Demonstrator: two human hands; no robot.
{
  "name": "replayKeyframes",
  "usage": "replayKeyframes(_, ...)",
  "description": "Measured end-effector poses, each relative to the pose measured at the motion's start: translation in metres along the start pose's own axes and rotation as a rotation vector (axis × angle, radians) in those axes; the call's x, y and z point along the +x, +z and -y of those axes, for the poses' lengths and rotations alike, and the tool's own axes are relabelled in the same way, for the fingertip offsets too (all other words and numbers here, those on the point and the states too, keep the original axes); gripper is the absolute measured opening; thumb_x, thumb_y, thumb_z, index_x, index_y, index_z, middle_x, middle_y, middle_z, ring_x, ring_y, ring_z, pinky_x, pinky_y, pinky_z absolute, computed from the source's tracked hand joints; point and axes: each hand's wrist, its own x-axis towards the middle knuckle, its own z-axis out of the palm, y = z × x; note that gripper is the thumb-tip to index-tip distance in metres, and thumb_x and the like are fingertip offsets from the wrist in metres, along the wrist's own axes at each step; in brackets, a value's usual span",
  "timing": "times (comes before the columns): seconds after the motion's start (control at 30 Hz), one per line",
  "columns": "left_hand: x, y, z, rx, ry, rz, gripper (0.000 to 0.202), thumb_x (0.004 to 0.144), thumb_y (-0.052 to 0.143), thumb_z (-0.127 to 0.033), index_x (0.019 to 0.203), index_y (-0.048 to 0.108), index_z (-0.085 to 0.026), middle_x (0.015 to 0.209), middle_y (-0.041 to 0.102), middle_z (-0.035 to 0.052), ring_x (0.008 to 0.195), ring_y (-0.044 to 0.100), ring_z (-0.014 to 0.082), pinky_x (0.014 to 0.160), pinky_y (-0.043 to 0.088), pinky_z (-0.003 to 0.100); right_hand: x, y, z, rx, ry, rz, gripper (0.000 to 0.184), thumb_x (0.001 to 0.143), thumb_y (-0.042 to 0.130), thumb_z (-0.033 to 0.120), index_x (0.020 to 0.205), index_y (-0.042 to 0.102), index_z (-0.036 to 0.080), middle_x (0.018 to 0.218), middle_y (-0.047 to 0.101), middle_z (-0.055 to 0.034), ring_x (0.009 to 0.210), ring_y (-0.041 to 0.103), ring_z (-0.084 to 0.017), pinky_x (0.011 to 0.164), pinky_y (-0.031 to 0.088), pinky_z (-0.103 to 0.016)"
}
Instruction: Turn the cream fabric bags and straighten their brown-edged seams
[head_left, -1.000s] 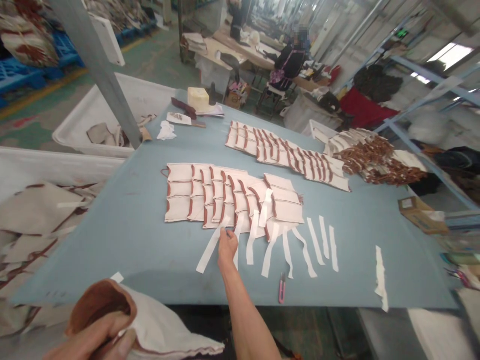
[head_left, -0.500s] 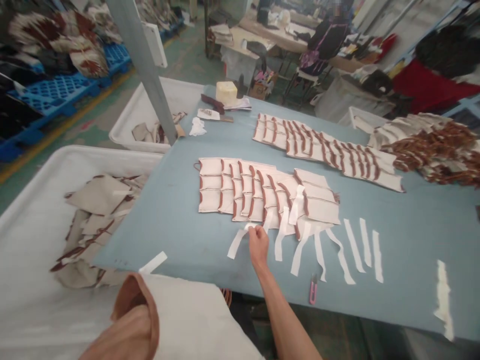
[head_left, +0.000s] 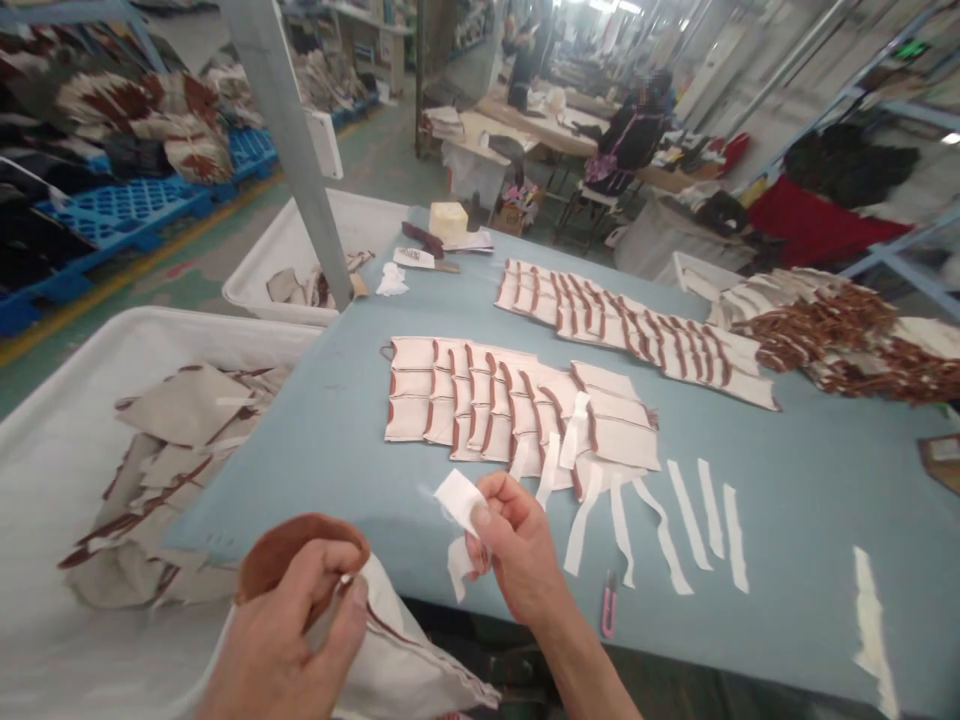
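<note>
Across the blue table (head_left: 300, 450), cream pieces with brown edging (head_left: 480, 395) overlap in two rows. At near edge, left hand (head_left: 289, 635) grips a cream pouch (head_left: 390, 640) by its brown-lined opening; right hand (head_left: 517, 550) pinches a white strip (head_left: 459, 495). Pink snips (head_left: 608, 608) lie to its right.

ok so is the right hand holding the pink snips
No, the right hand grips a white strip, while the pink snips lie on the table.
</note>
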Motion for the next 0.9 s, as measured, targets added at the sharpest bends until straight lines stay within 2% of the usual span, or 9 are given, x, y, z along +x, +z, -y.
replayKeyframes(0.03,0.004,0.005,-0.011,-0.095,-0.037,0.013,0.017,0.101,0.062,-0.045,0.106,0.064,-0.029,0.079,0.075,-0.0031,0.074,0.074,0.0217,0.078,0.057,0.028,-0.007,0.005,0.010,0.018,0.013,0.051,0.060,0.080,0.088,0.074,0.085,0.058,0.023,0.049,0.053,0.0101,0.037,0.040,-0.006,0.040,0.042,-0.019)
replayKeyframes(0.1,0.011,0.011,-0.033,-0.316,-0.099,0.131,0.024,0.099,0.059,-0.045,0.114,0.064,-0.027,0.083,0.077,-0.0019,0.076,0.074,0.0229,0.077,0.058,0.029,-0.019,0.014,0.027,0.041,0.024,0.138,0.059,0.082,0.088,0.074,0.085,0.060,0.022,0.049,0.051,0.0099,0.038,0.036,-0.005,0.041,0.037,-0.017)
replayKeyframes(0.17,0.015,0.014,-0.052,-0.422,-0.108,0.259,0.023,0.093,0.064,-0.046,0.103,0.068,-0.025,0.081,0.075,-0.0015,0.077,0.069,0.0230,0.077,0.056,0.029,-0.027,0.018,0.040,0.027,0.026,0.192,0.058,0.084,0.086,0.074,0.085,0.061,0.022,0.050,0.049,0.0096,0.040,0.033,-0.005,0.042,0.032,-0.017)
replayKeyframes(0.23,0.017,0.012,-0.065,-0.436,-0.086,0.318,0.022,0.088,0.068,-0.045,0.088,0.069,-0.023,0.078,0.071,-0.0016,0.077,0.064,0.0217,0.074,0.052,0.027,-0.033,0.020,0.049,-0.019,0.029,0.224,0.058,0.086,0.085,0.074,0.084,0.061,0.021,0.052,0.048,0.0094,0.043,0.032,-0.005,0.044,0.029,-0.017)
replayKeyframes(0.37,0.011,0.003,-0.071,-0.431,-0.038,0.316,0.027,0.089,0.066,-0.047,0.080,0.070,-0.022,0.075,0.060,-0.0023,0.072,0.053,0.0186,0.068,0.044,0.026,-0.043,0.018,0.057,-0.119,0.017,0.217,0.060,0.086,0.084,0.075,0.083,0.062,0.020,0.055,0.047,0.0090,0.048,0.033,-0.005,0.047,0.027,-0.017)
replayKeyframes(0.53,0.003,-0.002,-0.071,-0.463,-0.034,0.382,0.034,0.082,0.070,-0.055,0.082,0.072,-0.021,0.079,0.058,-0.0020,0.077,0.053,0.0191,0.070,0.043,0.027,-0.056,0.016,0.062,-0.209,-0.034,0.142,0.057,0.088,0.081,0.075,0.084,0.065,0.020,0.060,0.050,0.0066,0.052,0.038,-0.008,0.050,0.031,-0.020)
replayKeyframes(0.73,0.003,-0.002,-0.085,-0.589,-0.136,0.343,0.046,0.085,0.075,-0.060,0.068,0.057,-0.021,0.066,0.046,-0.0060,0.061,0.040,0.0130,0.060,0.033,0.025,-0.063,0.014,0.061,-0.229,-0.035,0.108,0.056,0.089,0.079,0.075,0.085,0.064,0.021,0.060,0.047,0.0078,0.052,0.035,-0.009,0.050,0.030,-0.021)
replayKeyframes(0.83,-0.001,-0.001,-0.090,-0.574,-0.119,0.306,0.043,0.086,0.073,-0.056,0.066,0.058,-0.021,0.063,0.048,-0.0059,0.058,0.040,0.0127,0.058,0.031,0.025,-0.063,0.010,0.064,-0.297,0.017,0.167,0.055,0.091,0.077,0.074,0.092,0.067,0.020,0.062,0.048,0.0075,0.054,0.037,-0.009,0.052,0.031,-0.022)
replayKeyframes(0.9,-0.003,-0.001,-0.091,-0.527,-0.077,0.287,0.041,0.087,0.072,-0.051,0.064,0.058,-0.021,0.061,0.048,-0.0058,0.057,0.040,0.0127,0.057,0.031,0.026,-0.062,0.009,0.068,-0.372,0.001,0.227,0.053,0.093,0.075,0.072,0.096,0.070,0.019,0.065,0.053,0.0058,0.058,0.042,-0.011,0.056,0.034,-0.023)
